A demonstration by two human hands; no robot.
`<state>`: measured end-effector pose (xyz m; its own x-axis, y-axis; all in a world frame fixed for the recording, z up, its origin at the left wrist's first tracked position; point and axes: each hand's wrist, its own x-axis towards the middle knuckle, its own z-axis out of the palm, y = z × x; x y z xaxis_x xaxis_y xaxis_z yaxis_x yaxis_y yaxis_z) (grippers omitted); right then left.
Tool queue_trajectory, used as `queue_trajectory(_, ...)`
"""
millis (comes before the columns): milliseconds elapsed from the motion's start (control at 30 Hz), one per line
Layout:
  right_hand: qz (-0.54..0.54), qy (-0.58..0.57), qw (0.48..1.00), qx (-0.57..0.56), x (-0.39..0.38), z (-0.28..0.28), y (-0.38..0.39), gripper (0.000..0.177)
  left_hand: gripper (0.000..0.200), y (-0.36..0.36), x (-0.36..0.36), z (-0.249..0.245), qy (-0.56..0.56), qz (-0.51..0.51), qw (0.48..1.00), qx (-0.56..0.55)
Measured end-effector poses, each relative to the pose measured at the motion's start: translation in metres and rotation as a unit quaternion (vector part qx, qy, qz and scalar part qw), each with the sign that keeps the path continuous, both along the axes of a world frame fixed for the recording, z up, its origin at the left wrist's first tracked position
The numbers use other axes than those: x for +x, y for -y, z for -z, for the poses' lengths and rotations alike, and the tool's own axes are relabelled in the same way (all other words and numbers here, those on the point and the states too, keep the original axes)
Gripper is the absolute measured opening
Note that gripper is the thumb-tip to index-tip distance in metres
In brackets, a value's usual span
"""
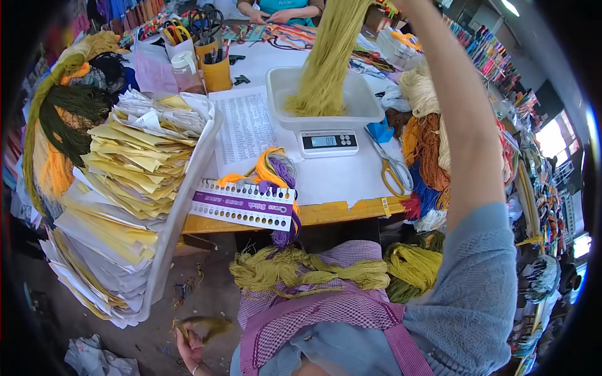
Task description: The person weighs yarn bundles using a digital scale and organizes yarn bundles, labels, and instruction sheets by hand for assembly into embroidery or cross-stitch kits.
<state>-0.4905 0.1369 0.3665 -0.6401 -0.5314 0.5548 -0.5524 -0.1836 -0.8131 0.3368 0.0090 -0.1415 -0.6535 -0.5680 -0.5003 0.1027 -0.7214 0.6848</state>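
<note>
Evidently holds the olive skein (pixel 329 59) high with the right arm (pixel 461 106) — likely to hang long strands straight — with lower ends inside the plastic tray (pixel 295 123) on the scale (pixel 329 144). Cannot tell the state of the right fingers, out of view above. Pinches an olive wisp (pixel 216 324) between the fingers of the left hand (pixel 190 351), below the bench (pixel 338 212), probably to prevent tangling.

Scale (pixel 328 143) on table (pixel 329 188); tub (pixel 367 116) atop it, hank's (pixel 329 75) lower end inside. Left of scale, sheet (pixel 248 122); beyond that, jar (pixel 185 70), cup (pixel 217 75) just right of jar. Right of scale, scissors (pixel 394 170), then yarn pile (pixel 431 147). Card (pixel 241 208) at table's front edge, left. Farther left, papers (pixel 141 169) in bin (pixel 183 199). Lap bundle (pixel 307 271) before table; person (pixel 285 7) behind it.
</note>
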Motion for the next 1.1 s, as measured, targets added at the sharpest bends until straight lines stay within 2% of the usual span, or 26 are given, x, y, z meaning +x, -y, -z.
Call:
queue_trajectory(33,0.048,-0.068,0.996,0.023,0.012,0.035,0.001,0.030,0.051,-0.006,-0.014,-0.013,0.001,0.000,1.000,0.000)
queue_trajectory(67,0.041,-0.234,0.971,0.013,-0.010,0.078,0.004,0.026,0.055,-0.015,-0.032,-0.034,-0.038,-0.016,0.999,-0.024)
queue_trajectory(100,0.190,-0.407,0.878,0.165,-0.027,0.110,-0.008,0.033,0.061,-0.019,-0.046,-0.049,-0.075,-0.032,0.995,-0.049)
queue_trajectory(133,0.141,-0.279,0.926,0.210,0.038,0.130,-0.015,0.040,0.067,-0.016,-0.056,-0.055,-0.132,0.020,0.988,-0.072)
queue_trajectory(167,0.125,-0.303,0.924,0.197,0.039,0.163,-0.020,0.044,0.067,-0.015,-0.070,-0.066,-0.130,0.021,0.989,-0.072)
queue_trajectory(233,0.182,-0.265,0.913,0.249,0.069,0.208,-0.037,0.050,0.062,-0.020,-0.099,-0.090,-0.224,0.158,0.943,-0.191)
queue_trajectory(267,0.181,-0.241,0.916,0.266,0.090,0.216,-0.049,0.055,0.051,-0.024,-0.109,-0.101,-0.216,0.147,0.943,-0.207)
queue_trajectory(333,0.178,-0.214,0.918,0.284,0.128,0.231,-0.072,0.062,0.046,-0.032,-0.132,-0.126,-0.215,0.132,0.948,-0.196)
queue_trajectory(400,0.199,-0.330,0.884,0.264,0.153,0.248,-0.094,0.066,0.041,-0.041,-0.159,-0.160,-0.197,0.103,0.950,-0.217)
queue_trajectory(500,0.168,-0.364,0.884,0.240,0.167,0.269,-0.119,0.071,0.044,-0.047,-0.189,-0.189,-0.159,0.085,0.954,-0.239)
queue_trajectory(567,0.178,-0.361,0.885,0.236,0.184,0.270,-0.129,0.068,0.045,-0.056,-0.221,-0.211,-0.149,0.090,0.922,-0.346)
queue_trajectory(633,0.216,-0.388,0.878,0.177,0.207,0.269,-0.131,0.064,0.048,-0.065,-0.252,-0.241,-0.150,0.127,0.870,-0.452)
queue_trajectory(667,0.191,-0.349,0.902,0.168,0.223,0.276,-0.130,0.062,0.052,-0.071,-0.266,-0.256,-0.136,0.150,0.836,-0.510)
queue_trajectory(700,0.092,-0.260,0.941,0.196,0.243,0.282,-0.128,0.060,0.055,-0.076,-0.280,-0.266,-0.120,0.173,0.798,-0.565)
queue_trajectory(733,-0.009,-0.166,0.961,0.219,0.265,0.287,-0.124,0.059,0.062,-0.078,-0.295,-0.271,-0.077,0.213,0.725,-0.650)
queue_trajectory(767,-0.085,-0.107,0.972,0.191,0.293,0.280,-0.120,0.048,0.069,-0.080,-0.309,-0.275,-0.034,0.251,0.641,-0.725)
queue_trajectory(800,-0.159,-0.047,0.973,0.160,0.320,0.274,-0.115,0.039,0.074,-0.090,-0.322,-0.281,-0.019,0.250,0.591,-0.767)
queue_trajectory(833,-0.281,0.133,0.946,0.086,0.342,0.280,-0.108,0.042,0.081,-0.102,-0.334,-0.287,-0.005,0.248,0.538,-0.805)
queue_trajectory(867,-0.320,0.219,0.917,0.095,0.354,0.276,-0.110,0.040,0.087,-0.108,-0.343,-0.296,0.043,0.264,0.467,-0.843)
queue_trajectory(900,-0.346,0.305,0.881,0.104,0.367,0.271,-0.113,0.039,0.089,-0.106,-0.351,-0.290,0.024,0.245,0.495,-0.834)
queue_trajectory(933,-0.414,0.406,0.793,0.188,0.369,0.262,-0.120,0.037,0.092,-0.103,-0.358,-0.279,0.005,0.225,0.521,-0.823)
queue_trajectory(967,-0.397,0.363,0.828,0.156,0.377,0.261,-0.123,0.033,0.086,-0.099,-0.362,-0.271,-0.047,0.223,0.611,-0.758)
queue_trajectory(1000,-0.397,0.362,0.829,0.155,0.375,0.262,-0.126,0.033,0.086,-0.099,-0.363,-0.267,-0.047,0.223,0.609,-0.759)
queue_trajectory(1033,-0.362,0.322,0.852,0.198,0.372,0.263,-0.132,0.032,0.081,-0.100,-0.362,-0.265,-0.130,0.267,0.770,-0.566)
queue_trajectory(1067,-0.325,0.282,0.870,0.241,0.371,0.265,-0.136,0.030,0.078,-0.101,-0.362,-0.262,-0.202,0.291,0.875,-0.331)
queue_trajectory(1100,-0.290,0.304,0.885,0.201,0.373,0.264,-0.137,0.030,0.070,-0.105,-0.363,-0.259,-0.196,0.288,0.872,-0.344)
